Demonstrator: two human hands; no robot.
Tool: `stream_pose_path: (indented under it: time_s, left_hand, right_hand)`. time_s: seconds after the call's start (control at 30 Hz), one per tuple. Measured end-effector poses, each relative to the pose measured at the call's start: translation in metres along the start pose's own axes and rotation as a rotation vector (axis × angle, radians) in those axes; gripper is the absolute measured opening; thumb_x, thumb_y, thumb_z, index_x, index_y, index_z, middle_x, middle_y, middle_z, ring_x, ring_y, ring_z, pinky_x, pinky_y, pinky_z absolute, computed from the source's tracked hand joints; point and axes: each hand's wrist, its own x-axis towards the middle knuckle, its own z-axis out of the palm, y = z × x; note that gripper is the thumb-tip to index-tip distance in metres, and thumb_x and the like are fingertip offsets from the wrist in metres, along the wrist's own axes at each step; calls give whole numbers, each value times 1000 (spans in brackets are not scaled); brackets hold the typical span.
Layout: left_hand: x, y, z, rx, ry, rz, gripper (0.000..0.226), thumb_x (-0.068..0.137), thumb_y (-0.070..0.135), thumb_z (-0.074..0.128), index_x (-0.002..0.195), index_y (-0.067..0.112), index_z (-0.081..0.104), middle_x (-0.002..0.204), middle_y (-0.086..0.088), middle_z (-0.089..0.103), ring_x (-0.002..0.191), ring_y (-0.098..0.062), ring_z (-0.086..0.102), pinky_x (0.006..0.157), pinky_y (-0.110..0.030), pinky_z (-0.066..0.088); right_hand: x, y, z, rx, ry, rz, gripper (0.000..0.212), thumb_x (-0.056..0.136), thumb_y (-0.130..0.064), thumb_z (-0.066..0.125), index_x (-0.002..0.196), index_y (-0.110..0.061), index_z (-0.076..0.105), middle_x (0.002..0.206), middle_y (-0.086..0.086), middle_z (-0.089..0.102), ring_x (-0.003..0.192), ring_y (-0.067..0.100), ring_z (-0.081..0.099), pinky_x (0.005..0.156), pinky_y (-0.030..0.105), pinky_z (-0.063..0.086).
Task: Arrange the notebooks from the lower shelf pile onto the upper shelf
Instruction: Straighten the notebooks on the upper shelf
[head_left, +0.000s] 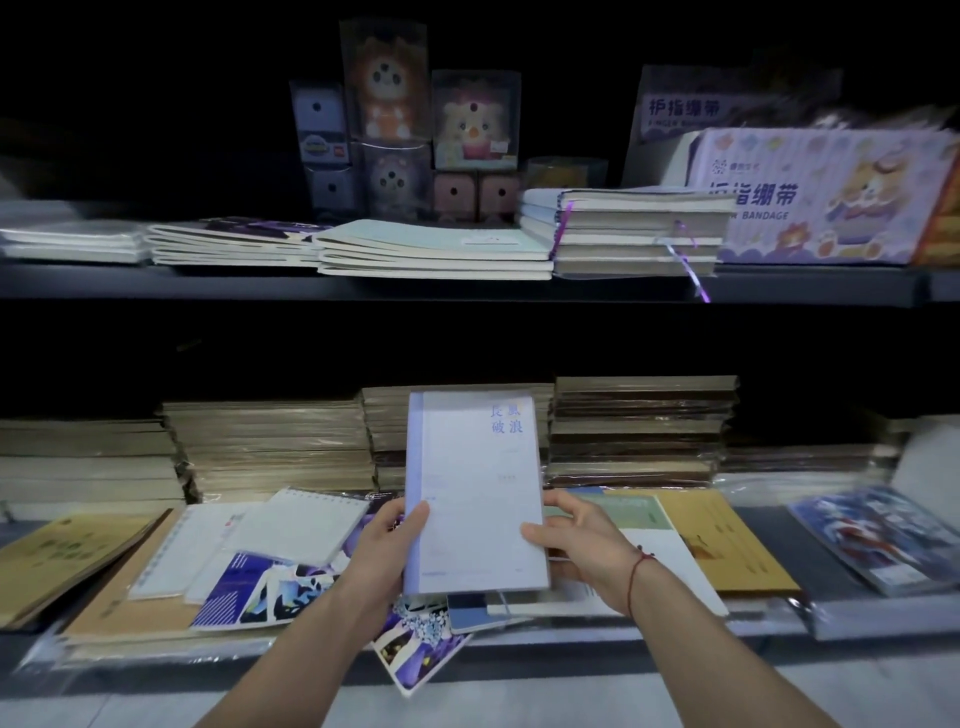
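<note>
A pale lilac notebook (475, 488) with blue characters near its top right is held upright above the lower shelf pile (291, 561). My left hand (384, 545) grips its left edge, thumb on the cover. My right hand (576, 540) grips its right edge; a red string circles that wrist. The pile beneath holds loose notebooks: a white spiral one (296, 525), purple illustrated ones (260, 587), a yellow one (722, 540). On the upper shelf (467, 288) lie low stacks of notebooks: light green ones (431, 249) in the middle, thicker ones (639, 228) with purple ribbons to the right.
Tall stacks of wrapped notebooks (270, 441) line the back of the lower shelf. Boxed cartoon toys (384, 104) stand behind the upper stacks. A lilac bandage display box (826, 197) fills the upper shelf's right end. A blue illustrated book (878, 535) lies at lower right.
</note>
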Motion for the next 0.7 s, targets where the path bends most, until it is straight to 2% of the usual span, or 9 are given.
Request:
stream_pose_path:
  time_s: [0.07, 0.27, 0.37, 0.43, 0.53, 0.6, 0.7]
  left_hand:
    - [0, 0, 2, -2, 8, 2, 26, 97, 20, 53, 119, 6, 56, 111, -14, 70, 96, -29, 67, 78, -39, 56]
    - [-5, 4, 6, -7, -1, 9, 26, 98, 20, 51, 120, 8, 56, 111, -12, 70, 97, -27, 67, 80, -39, 56]
    - [-8, 6, 5, -3, -10, 38, 25, 97, 18, 53, 118, 5, 58, 110, -15, 70, 96, -29, 68, 81, -40, 57]
    - [-11, 9, 3, -6, -41, 82, 23, 94, 16, 57, 113, 3, 60, 104, -15, 72, 88, -25, 70, 75, -36, 59]
    - [-18, 18, -2, 60, -96, 166, 21, 89, 16, 63, 108, 7, 63, 101, -9, 74, 86, -20, 72, 68, -29, 57]
    - [-23, 27, -2, 119, -113, 224, 22, 86, 17, 66, 106, 9, 66, 104, -9, 73, 93, -24, 71, 76, -34, 56]
    - [-30, 41, 1, 163, -118, 308, 22, 84, 15, 67, 104, 7, 66, 103, -10, 73, 97, -26, 69, 87, -39, 55]
  right_hand:
    - [0, 1, -1, 0, 0, 2, 29, 87, -1, 64, 113, -12, 58, 104, 17, 72, 92, 24, 69, 81, 29, 56]
    - [2, 2, -3, -7, 5, 7, 29, 87, -1, 63, 114, -12, 57, 104, 17, 72, 96, 26, 69, 80, 29, 57]
    - [1, 0, -4, -13, 4, 5, 26, 86, 1, 65, 107, -12, 58, 102, 18, 72, 85, 22, 70, 63, 23, 56]
    - [2, 1, -6, -10, 12, -5, 28, 82, 5, 67, 103, -10, 59, 99, 19, 72, 77, 20, 70, 58, 22, 54]
    - [5, 2, -8, -32, 56, -51, 42, 73, 13, 71, 108, -8, 60, 93, 15, 74, 82, 24, 71, 69, 32, 59]
    - [2, -2, -7, -62, 95, -100, 47, 70, 14, 73, 108, -12, 61, 95, 10, 73, 88, 24, 70, 78, 37, 59]
    - [-5, -15, -7, -103, 149, -189, 41, 71, 11, 74, 98, -17, 62, 97, 3, 72, 92, 18, 69, 80, 31, 58]
